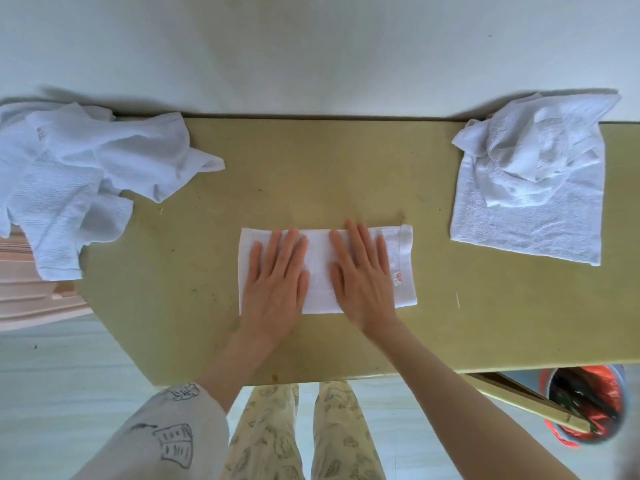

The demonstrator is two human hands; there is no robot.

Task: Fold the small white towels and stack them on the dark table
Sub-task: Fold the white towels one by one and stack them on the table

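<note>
Pressing folded towel (325,268) flat: left hand (277,282), right hand (363,275), fingers straight.

One head-worn wide-angle view looks steeply down, close over the table (346,168) near the wall

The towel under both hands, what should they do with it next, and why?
Probably fold the towel in half again, one short end over the other. It lies as a long flat strip on the table, both the left hand and right hand pressing it flat, so the crease looks set.
</note>
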